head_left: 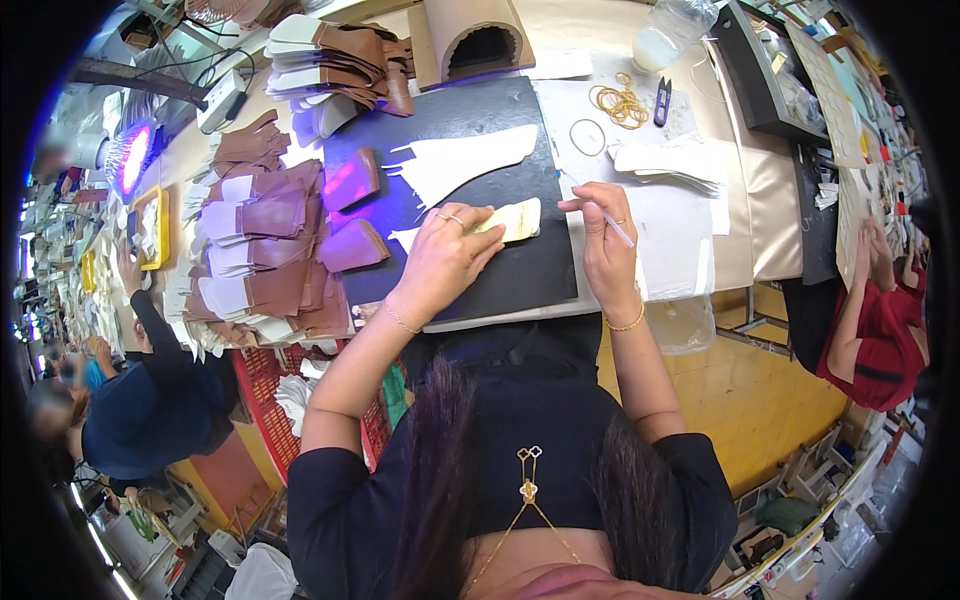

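Note:
My left hand (447,252) rests on a small pale yellow piece (519,220), its fingers curled over it and holding it against the black mat (535,270). In my right hand (607,250), closed fingers hold a slim, translucent pen-like stick (617,229). The end of the stick points up and left, just past the mat's right edge, apart from the yellow piece. Beyond my left hand lies a flat white cut piece (465,160) with thin strips at its left end. Two brown curved leather pieces (352,180) stand at the mat's left edge under purple light.
Stacks of brown-and-white leather pieces (275,215) crowd the left. At the back are a hollow arched block (480,45), yellow rubber bands (620,103), thread snips (662,102) and a clear plastic container (668,35). White pieces (665,165) lie to the right. Co-workers sit on both sides.

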### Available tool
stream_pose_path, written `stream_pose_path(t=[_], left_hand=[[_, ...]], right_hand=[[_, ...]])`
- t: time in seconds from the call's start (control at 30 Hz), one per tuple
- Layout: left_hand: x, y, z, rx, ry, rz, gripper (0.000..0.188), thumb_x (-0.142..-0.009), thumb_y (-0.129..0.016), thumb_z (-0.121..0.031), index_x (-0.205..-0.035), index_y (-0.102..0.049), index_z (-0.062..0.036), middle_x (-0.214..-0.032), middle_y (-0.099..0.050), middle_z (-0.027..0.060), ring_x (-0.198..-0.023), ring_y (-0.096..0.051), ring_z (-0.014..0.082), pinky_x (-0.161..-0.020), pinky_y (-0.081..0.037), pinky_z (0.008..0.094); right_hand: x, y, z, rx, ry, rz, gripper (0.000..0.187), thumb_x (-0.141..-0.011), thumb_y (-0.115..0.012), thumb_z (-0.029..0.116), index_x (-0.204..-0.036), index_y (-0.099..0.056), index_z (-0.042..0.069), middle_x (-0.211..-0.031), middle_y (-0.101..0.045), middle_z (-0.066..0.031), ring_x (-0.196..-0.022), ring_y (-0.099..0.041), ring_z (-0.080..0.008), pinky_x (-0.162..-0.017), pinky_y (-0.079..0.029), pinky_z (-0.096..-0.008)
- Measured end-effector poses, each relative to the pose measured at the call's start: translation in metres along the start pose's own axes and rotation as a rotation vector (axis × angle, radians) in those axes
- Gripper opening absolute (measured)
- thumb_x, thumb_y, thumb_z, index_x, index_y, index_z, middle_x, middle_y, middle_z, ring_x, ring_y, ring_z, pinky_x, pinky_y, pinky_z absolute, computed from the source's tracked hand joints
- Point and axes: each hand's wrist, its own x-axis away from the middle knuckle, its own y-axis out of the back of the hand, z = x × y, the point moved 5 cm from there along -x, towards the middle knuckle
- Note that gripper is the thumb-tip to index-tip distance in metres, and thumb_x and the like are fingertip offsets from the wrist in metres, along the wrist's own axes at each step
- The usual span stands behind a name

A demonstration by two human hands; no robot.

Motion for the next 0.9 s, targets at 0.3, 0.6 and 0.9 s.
stream_pose_path(t=[0.3,0.6,0.9], left_hand=[[0.000,-0.001,0.000,0.006,-0.036,-0.019,0.022,-0.082,-0.078,-0.018,-0.103,-0.079,-0.0112,-0.116,-0.071,0.0066,-0.104,-0.063,0.0243,-0.092,-0.048,0.0398],[0.001,-0.004,-0.006,-0.077,-0.045,-0.035,0.021,-0.083,-0.077,-0.020,-0.102,-0.077,-0.0103,-0.117,-0.072,0.0062,-0.102,-0.063,0.0230,-0.088,-0.048,0.0393],[0.004,-0.005,-0.006,-0.096,-0.096,-0.075,0.027,-0.081,-0.079,-0.015,-0.107,-0.075,-0.0092,-0.117,-0.069,0.0078,-0.105,-0.063,0.0261,-0.091,-0.049,0.0414]], right_hand=[[-0.001,-0.001,0.005,0.193,-0.001,0.042,0.021,-0.104,-0.058,0.020,-0.099,-0.070,0.003,-0.089,-0.071,-0.0086,-0.080,-0.063,-0.0237,-0.087,-0.045,-0.0362],[-0.018,-0.030,0.011,0.316,0.199,0.295,0.020,-0.098,-0.066,0.019,-0.085,-0.067,0.004,-0.082,-0.071,-0.0067,-0.076,-0.064,-0.0243,-0.083,-0.043,-0.0380],[-0.038,-0.022,0.018,0.452,0.275,0.119,0.020,-0.103,-0.060,0.017,-0.094,-0.070,0.002,-0.082,-0.070,-0.0071,-0.077,-0.065,-0.0210,-0.085,-0.046,-0.0349]])
